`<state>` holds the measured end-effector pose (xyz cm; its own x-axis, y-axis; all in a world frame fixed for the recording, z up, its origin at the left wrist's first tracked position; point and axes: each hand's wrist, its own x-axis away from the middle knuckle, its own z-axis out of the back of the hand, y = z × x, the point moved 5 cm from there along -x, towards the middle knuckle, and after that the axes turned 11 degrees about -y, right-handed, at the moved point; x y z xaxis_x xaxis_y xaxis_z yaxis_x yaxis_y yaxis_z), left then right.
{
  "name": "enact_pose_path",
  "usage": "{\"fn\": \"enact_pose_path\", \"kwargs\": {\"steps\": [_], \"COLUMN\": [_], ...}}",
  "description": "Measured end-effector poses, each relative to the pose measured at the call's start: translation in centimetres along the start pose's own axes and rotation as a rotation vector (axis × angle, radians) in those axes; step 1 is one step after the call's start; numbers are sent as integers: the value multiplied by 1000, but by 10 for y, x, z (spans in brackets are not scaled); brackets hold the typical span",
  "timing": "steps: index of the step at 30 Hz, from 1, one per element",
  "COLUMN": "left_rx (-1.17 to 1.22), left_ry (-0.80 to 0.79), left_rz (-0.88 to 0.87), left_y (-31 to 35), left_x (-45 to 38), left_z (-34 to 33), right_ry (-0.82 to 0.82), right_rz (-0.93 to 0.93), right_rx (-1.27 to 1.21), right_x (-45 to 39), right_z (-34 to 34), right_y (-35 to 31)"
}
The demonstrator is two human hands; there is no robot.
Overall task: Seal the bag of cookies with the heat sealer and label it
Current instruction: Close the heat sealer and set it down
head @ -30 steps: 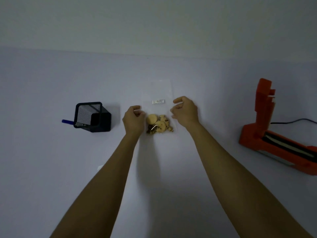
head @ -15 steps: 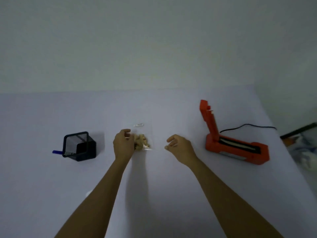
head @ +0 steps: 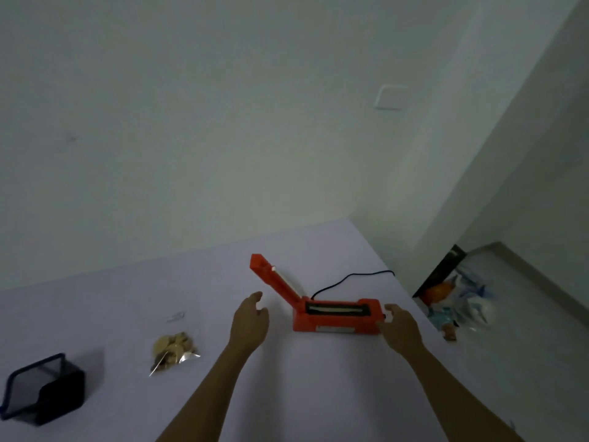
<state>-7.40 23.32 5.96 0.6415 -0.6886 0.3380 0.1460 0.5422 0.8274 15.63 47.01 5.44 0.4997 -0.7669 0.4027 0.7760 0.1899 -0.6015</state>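
Note:
The clear bag of cookies (head: pixel 173 346) lies flat on the white table (head: pixel 318 393), with a small white label (head: pixel 176 316) on its upper part. An orange heat sealer (head: pixel 334 317) stands to the right with its lid raised. My left hand (head: pixel 250 323) hovers just left of the sealer with relaxed fingers and holds nothing. At the sealer's right end is my right hand (head: pixel 398 327), fingers loosely curled; whether it touches the casing I cannot tell.
A black mesh pen holder (head: pixel 44 390) sits at the table's left front. The sealer's black cord (head: pixel 350 277) runs back toward the wall. Past the table's right edge, bags and clutter (head: pixel 455 301) lie on the floor.
Both hands have left the cookie bag and moved right to the heat sealer. The view has swung right and up, so the bag now lies to the left.

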Motion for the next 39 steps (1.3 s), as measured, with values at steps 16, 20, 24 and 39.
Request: {"fn": "enact_pose_path", "kwargs": {"steps": [16, 20, 24, 39], "left_rx": [-137, -250, -274, -313], "left_ry": [91, 94, 181, 235], "left_rz": [-226, -136, -128, 5], "left_y": [59, 35, 33, 19], "left_x": [-23, -31, -38, -52], "left_z": [-116, -138, -132, -100], "right_ry": [-248, -268, -270, -318], "right_rz": [249, 298, 340, 438], "right_rx": [53, 15, -20, -74], "right_x": [-73, -81, -86, -136], "right_z": [9, 14, 14, -16], "right_y": [36, 40, 43, -12]}}
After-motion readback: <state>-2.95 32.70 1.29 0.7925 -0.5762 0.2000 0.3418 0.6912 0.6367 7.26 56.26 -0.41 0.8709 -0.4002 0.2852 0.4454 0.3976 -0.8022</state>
